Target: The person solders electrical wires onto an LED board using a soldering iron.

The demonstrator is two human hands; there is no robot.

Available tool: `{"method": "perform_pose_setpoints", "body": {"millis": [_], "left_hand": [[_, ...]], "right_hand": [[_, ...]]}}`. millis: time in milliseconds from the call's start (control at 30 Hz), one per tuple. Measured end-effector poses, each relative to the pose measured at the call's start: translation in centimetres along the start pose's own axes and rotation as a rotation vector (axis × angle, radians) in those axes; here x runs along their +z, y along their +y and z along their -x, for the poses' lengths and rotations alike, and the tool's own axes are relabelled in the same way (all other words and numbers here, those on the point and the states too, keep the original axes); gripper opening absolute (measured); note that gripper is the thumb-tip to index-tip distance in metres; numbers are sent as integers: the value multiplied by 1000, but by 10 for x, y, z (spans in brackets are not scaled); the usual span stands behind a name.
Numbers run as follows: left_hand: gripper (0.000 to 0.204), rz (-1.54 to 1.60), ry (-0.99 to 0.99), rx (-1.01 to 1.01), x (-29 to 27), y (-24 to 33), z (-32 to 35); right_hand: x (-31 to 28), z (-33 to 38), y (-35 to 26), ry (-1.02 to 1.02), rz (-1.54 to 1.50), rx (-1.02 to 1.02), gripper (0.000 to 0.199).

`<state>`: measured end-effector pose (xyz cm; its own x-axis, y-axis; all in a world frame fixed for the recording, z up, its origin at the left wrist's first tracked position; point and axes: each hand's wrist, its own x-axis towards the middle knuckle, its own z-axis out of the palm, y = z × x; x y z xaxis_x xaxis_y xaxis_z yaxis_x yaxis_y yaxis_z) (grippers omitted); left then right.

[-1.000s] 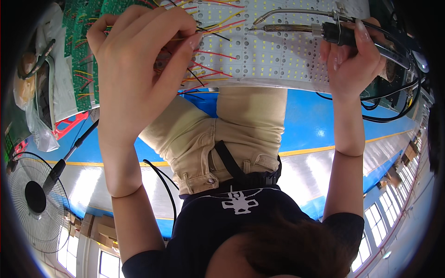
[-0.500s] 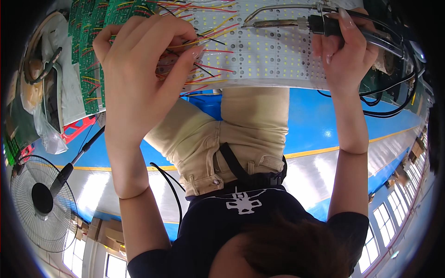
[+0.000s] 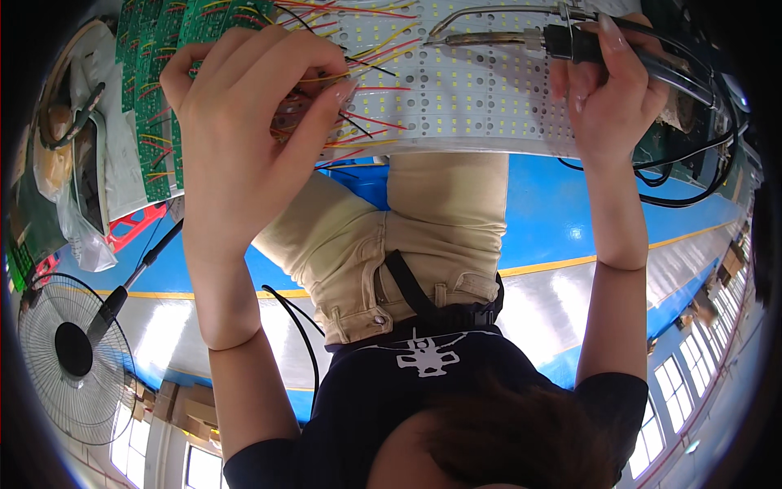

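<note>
My left hand is closed in a pinch over thin red, yellow and black wires, with a yellow wire between thumb and forefinger. Those wires stick out over a white LED panel dotted with small yellow lights and round holes. In my right hand is a soldering iron with a thin bent metal tube fixed along it. Its tip points left, close to the wire ends; whether it touches one I cannot tell. Green circuit boards lie left of and partly behind my left hand.
Black cables loop down from the iron at the right. A clear plastic bag hangs at the table's left side, near a red plastic frame. A standing fan is at the lower left. My legs are under the panel's near edge.
The green boards and the LED panel have shifted very slightly left. Both hands keep nearly the same pose, with the iron still held near the wire ends.
</note>
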<state>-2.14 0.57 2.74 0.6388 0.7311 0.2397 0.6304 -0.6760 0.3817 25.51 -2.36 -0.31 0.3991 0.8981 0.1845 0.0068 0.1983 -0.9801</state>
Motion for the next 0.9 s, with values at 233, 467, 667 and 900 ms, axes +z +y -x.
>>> {"method": "perform_pose_setpoints", "body": {"millis": [233,467,667,900], "left_hand": [[8,-1,19,10,2,1,0],[6,-7,18,-3,4,2,1],[6,-7,19,-3,3,1,0],[6,-14,15,-9,3,1,0]], "right_hand": [[-8,-3,1,-126,-10,-3,16],[-6,-2,0,-157,-10,-16,18],[-10,-3,1,-159,-11,0,22],[-16,-5,9,-177,-19,-60,21]]}}
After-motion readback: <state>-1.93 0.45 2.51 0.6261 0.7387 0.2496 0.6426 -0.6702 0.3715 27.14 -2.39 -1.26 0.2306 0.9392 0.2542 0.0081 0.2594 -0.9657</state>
